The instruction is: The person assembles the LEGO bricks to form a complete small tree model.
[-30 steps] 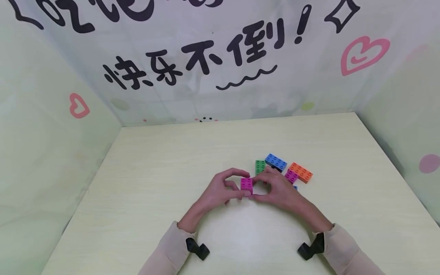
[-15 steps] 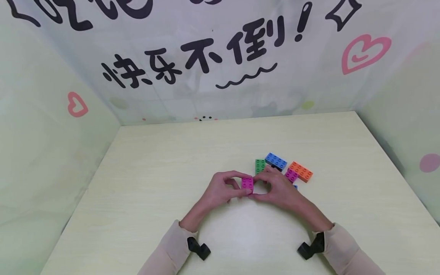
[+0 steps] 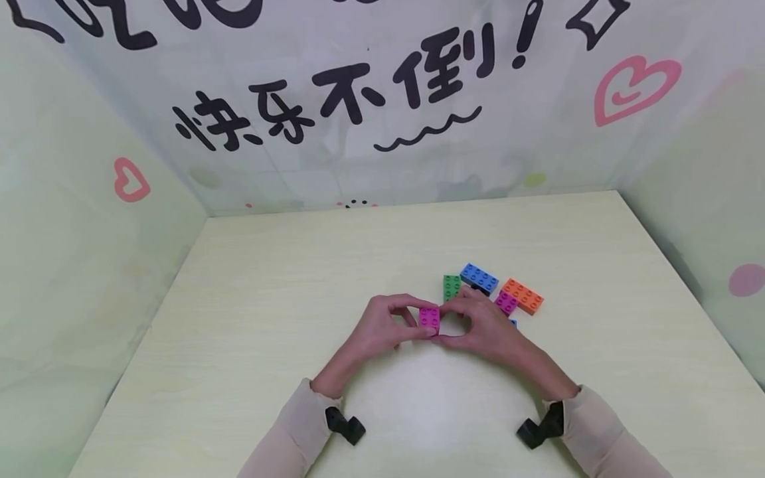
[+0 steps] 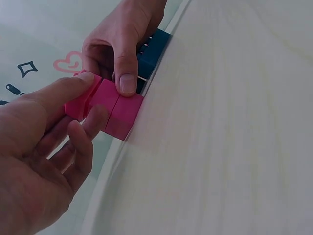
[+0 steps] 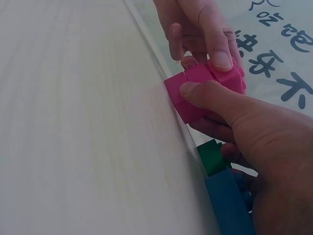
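Observation:
A stack of pink building bricks (image 3: 429,318) stands between both hands in the head view. My left hand (image 3: 379,325) pinches the topmost pink brick (image 4: 78,105) between thumb and fingers. My right hand (image 3: 487,325) pinches the lower pink bricks (image 5: 188,105), its thumb laid across their side. In the left wrist view a narrow dark line runs between the top brick and those beneath; whether they are fully joined I cannot tell. Just beyond the right hand lies a green brick (image 3: 451,287), partly covered by its fingers in the head view.
Near the right hand lie a blue brick (image 3: 479,278), an orange brick (image 3: 523,296) and another pink brick (image 3: 506,303). Blue and black pieces show partly around the hand. Printed fabric walls (image 3: 335,166) border the pale table (image 3: 299,265) at the back and sides.
The left index finger, raised off the pink brick one second ago, has come down to its far edge. The left hand shifted slightly right, then held; the right hand stays put.

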The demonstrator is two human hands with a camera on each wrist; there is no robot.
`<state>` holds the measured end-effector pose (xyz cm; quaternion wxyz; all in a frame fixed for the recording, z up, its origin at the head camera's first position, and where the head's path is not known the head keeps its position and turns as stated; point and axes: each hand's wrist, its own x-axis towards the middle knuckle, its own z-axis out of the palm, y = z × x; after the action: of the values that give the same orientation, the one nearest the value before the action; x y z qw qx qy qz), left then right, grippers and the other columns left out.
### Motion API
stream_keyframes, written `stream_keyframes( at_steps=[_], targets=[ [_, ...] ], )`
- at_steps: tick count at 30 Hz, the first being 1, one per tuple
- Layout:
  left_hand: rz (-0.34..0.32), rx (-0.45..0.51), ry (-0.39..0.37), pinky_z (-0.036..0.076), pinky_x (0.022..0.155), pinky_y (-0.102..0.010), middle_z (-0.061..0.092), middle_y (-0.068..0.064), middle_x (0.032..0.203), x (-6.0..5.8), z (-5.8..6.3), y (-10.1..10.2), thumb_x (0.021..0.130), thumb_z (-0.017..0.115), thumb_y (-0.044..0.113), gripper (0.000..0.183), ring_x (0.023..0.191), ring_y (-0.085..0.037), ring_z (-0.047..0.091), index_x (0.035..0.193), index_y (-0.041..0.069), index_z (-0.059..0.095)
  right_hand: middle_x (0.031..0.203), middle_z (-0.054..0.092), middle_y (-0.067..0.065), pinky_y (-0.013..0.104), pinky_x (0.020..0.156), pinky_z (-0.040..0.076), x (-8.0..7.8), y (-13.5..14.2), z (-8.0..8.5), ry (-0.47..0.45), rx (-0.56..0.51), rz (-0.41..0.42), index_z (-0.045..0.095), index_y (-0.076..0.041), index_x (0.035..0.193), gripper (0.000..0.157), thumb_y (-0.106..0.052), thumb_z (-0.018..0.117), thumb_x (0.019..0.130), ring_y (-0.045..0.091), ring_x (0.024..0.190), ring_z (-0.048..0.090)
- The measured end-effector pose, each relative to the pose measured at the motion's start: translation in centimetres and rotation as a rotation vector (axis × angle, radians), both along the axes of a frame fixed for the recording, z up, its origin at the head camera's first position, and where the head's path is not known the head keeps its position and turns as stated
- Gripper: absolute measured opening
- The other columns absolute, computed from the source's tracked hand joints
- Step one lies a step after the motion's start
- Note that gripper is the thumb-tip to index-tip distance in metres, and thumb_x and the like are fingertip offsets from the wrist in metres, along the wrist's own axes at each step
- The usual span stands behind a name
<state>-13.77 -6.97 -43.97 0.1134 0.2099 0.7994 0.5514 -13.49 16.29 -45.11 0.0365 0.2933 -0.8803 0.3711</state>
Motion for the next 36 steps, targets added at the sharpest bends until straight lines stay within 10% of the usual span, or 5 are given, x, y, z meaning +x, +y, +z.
stream_keyframes(
  at_steps=[36],
  targets=[
    [-0.016,0.067,0.119,0.049,0.059,-0.026,0.068,0.008,0.093,-0.2,-2.1,-0.1,0.078,0.085,0.027,0.038,0.072,-0.013,0.062,0.113,0.025,0.072,0.092,0.059,-0.011,0.025,0.060,0.040,-0.1,-0.1,-0.3,0.026,-0.005,0.010,0.074,-0.024,0.103,0.036,-0.039,0.087,0.073,0.010,0.085,0.044]
  ],
)
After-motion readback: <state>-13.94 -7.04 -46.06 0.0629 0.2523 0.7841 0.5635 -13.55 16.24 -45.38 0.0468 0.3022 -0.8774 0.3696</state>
